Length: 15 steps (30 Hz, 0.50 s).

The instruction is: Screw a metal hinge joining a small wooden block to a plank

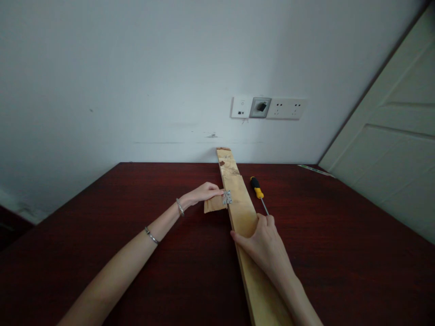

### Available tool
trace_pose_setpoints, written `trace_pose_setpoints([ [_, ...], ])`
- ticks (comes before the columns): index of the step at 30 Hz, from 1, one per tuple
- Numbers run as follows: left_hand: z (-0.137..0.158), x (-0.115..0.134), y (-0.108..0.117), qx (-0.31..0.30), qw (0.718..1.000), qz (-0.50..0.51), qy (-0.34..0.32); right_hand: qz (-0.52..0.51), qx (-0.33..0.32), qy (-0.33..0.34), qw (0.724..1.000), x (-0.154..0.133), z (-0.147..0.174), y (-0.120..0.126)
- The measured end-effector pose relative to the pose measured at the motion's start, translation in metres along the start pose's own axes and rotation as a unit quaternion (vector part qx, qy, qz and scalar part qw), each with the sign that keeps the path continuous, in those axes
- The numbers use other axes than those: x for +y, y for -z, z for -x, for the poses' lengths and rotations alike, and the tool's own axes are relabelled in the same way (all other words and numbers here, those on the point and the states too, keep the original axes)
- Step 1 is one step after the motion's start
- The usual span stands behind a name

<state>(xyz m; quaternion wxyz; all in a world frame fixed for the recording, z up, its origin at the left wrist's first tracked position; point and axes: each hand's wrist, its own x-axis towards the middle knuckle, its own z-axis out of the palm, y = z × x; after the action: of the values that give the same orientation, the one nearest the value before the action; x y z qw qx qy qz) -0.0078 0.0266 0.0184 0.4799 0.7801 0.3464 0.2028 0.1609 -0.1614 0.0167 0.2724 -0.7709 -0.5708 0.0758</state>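
A long wooden board [243, 203] runs from the near edge of the view toward the wall. A small metal hinge [227, 197] joins its left edge to a short wooden piece [215, 206]. My left hand [204, 192] is closed on that short piece beside the hinge, thumb on top; its other fingers are partly hidden. Across the board lies my right hand [267, 237], gripping it with the thumb at the left edge and the fingers over the right edge. A screwdriver [257, 188] with a black and yellow handle rests just right of the board, its tip hidden near my right fingers.
The dark red tabletop [163, 280] meets a white wall [136, 81] at the back. Wall sockets [287, 109] sit above the board's far end, one with a black plug [261, 107]. A thin printed strip [316, 170] lies by the pale door [390, 131] at right.
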Motion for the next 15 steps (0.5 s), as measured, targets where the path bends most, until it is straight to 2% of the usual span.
trace_pose_setpoints([
  [5,0.002,0.004,-0.001,-0.008,1.0,0.018,0.011,0.006,0.005,0.0,1.0,0.0,0.0,0.0],
  [11,0.0,0.011,-0.006,0.0,0.996,0.03,0.083,0.005,-0.01,0.0,1.0,-0.003,0.0,0.002],
  [15,0.0,0.015,-0.007,-0.003,0.995,0.009,0.102,0.01,-0.02,0.005,1.0,-0.004,0.002,0.001],
])
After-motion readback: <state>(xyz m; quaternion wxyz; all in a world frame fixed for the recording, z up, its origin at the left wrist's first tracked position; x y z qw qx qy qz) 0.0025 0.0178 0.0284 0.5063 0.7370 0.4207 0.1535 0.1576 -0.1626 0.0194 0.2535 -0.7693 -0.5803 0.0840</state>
